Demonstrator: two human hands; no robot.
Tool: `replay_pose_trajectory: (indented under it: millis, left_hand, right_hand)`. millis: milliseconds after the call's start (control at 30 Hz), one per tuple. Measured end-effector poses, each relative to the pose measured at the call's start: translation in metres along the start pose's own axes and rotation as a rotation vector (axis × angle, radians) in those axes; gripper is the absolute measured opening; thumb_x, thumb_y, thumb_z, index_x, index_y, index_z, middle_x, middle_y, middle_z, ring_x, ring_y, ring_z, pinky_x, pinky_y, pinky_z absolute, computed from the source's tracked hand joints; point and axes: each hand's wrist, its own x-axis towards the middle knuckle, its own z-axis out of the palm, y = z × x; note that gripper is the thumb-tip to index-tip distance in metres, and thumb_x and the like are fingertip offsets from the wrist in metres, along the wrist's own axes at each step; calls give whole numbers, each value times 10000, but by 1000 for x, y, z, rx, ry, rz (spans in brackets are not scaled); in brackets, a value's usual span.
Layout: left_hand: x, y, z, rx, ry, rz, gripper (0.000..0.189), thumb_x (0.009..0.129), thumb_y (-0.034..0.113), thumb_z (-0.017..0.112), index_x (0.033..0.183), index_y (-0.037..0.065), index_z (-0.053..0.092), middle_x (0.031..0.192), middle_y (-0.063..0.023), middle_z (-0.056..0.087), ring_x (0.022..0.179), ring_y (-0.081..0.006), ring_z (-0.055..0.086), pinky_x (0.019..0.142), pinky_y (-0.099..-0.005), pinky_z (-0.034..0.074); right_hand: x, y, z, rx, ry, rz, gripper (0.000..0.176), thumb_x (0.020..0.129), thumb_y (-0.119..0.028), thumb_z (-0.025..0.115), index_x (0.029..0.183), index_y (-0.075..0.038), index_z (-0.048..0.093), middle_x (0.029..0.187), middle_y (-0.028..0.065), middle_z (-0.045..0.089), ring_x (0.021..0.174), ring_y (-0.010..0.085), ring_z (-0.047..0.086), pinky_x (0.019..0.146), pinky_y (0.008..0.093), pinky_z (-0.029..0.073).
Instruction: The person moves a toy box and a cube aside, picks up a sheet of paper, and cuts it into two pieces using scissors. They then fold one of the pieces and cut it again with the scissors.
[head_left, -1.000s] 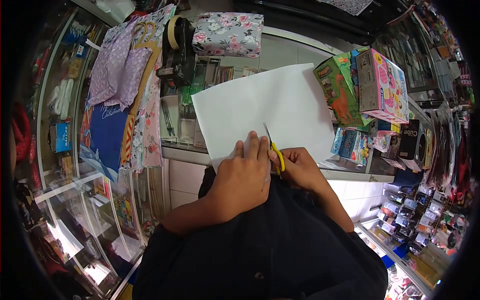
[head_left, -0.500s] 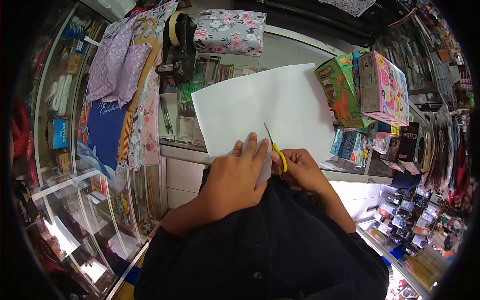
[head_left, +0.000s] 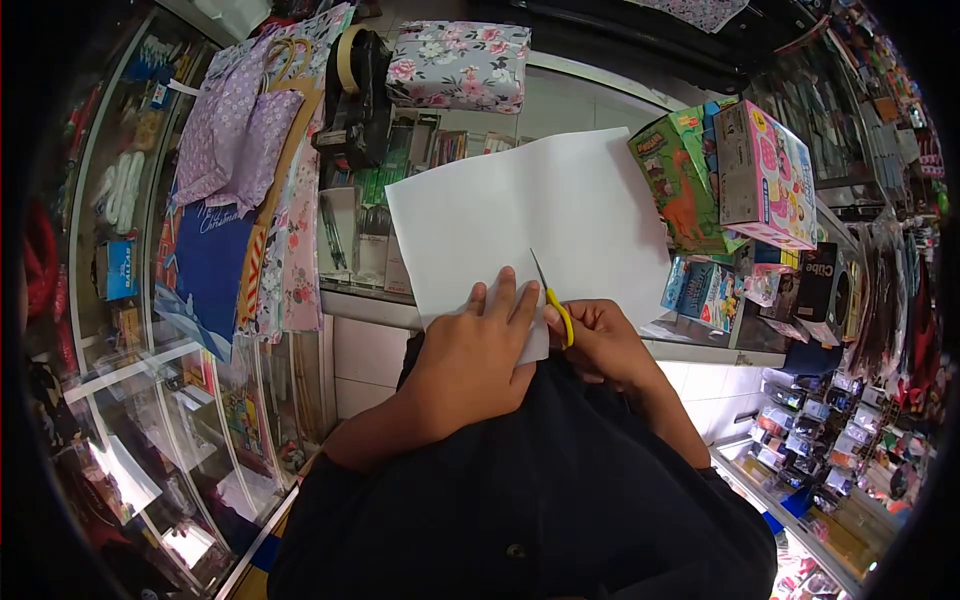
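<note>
A large sheet of white paper (head_left: 480, 220) lies on the glass counter, its near edge hanging toward my body. My left hand (head_left: 472, 355) rests flat on the near part of the sheet with its fingers spread. In my right hand (head_left: 605, 345) is a pair of scissors (head_left: 558, 308) with yellow handles. The blade points away from me over the paper, near the middle of the sheet. My right fingers curl around the handles and partly hide them.
Behind the paper are a flower-patterned wrapped bundle (head_left: 460, 65) and a black tape dispenser (head_left: 355, 95). A green dinosaur box (head_left: 680, 180) and a pink toy box (head_left: 765, 175) stand to the right. Gift bags (head_left: 235, 150) hang over the left side of the glass counter (head_left: 370, 305).
Both hands stay in nearly the same place. The scissors and the paper's near edge have shifted only very slightly.
</note>
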Motion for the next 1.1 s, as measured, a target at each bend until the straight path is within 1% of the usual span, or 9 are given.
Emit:
replay_pose_trajectory:
  millis: [200, 300, 400, 433, 500, 733, 933, 1000, 1100]
  left_hand:
    - [-2, -15, -21, -93, 18, 60, 750, 858, 420, 773, 1452, 12, 567, 1435, -281, 593, 1170, -419, 696, 880, -457, 609]
    - [10, -44, -33, -351, 180, 122, 575, 843, 333, 828, 1305, 20, 690, 1193, -199, 743, 1068, -363, 737, 913, -406, 599]
    - [42, -70, -11, -127, 409, 104, 546, 922, 292, 747, 1403, 58, 635, 1479, -204, 591, 1408, -376, 529, 1208, -518, 364]
    - [48, -77, 0, -125, 411, 105, 546, 922, 292, 747, 1403, 58, 635, 1479, -204, 591, 1408, -376, 529, 1208, -518, 364]
    - [59, -85, 14, -131, 412, 90, 608, 942, 306, 718, 1486, 84, 561, 1620, -177, 445, 1549, -363, 328, 1285, -556, 166]
    - [61, -87, 16, -111, 378, 87, 649, 949, 346, 696, 1519, 89, 522, 1646, -166, 410, 1564, -346, 305, 1292, -553, 151]
    - [39, -96, 1, -356, 339, 224, 588, 903, 175, 716, 1461, 53, 578, 1576, -167, 504, 1530, -353, 378, 1293, -566, 158]
    - [27, -107, -5, -481, 152, 341, 601, 838, 33, 679, 1434, 32, 599, 1543, -166, 542, 1516, -354, 405, 1293, -583, 149]
    - [7, -105, -26, -507, 36, 388, 768, 756, 50, 700, 1505, 31, 532, 1600, -190, 468, 1553, -423, 313, 1278, -626, 129]
  right_hand:
    - [1, -1, -2, -60, 76, 44, 460, 1042, -417, 670, 742, -80, 582, 538, -46, 451, 360, 46, 325, 341, 251, 238]
    - [2, -2, -3, -50, 84, 56, 533, 994, -483, 723, 665, -100, 553, 479, -42, 424, 337, 58, 328, 349, 257, 240]
    - [3, -2, -1, -73, 107, 52, 551, 989, -497, 724, 653, -97, 549, 479, -43, 427, 326, 58, 320, 340, 255, 241]
    - [4, -1, -1, -76, 113, 58, 558, 988, -507, 721, 651, -95, 552, 473, -43, 426, 321, 59, 321, 336, 254, 242]
    - [5, 0, -3, -80, 125, 58, 565, 987, -516, 717, 650, -93, 555, 467, -42, 424, 317, 59, 323, 333, 254, 242]
    - [2, -8, 2, -143, 159, 69, 557, 1004, -486, 699, 656, -73, 563, 471, -32, 429, 326, 60, 320, 330, 257, 238]
    - [7, -3, -5, -99, 154, 55, 570, 973, -534, 727, 649, -90, 579, 463, -44, 413, 331, 54, 312, 345, 247, 247]
    - [5, -5, -4, -79, 144, 62, 561, 976, -527, 727, 652, -91, 584, 471, -47, 414, 339, 50, 310, 350, 244, 248]
    - [2, -13, -1, -64, 119, 63, 547, 991, -497, 718, 640, -100, 580, 500, -54, 439, 366, 41, 312, 353, 245, 238]
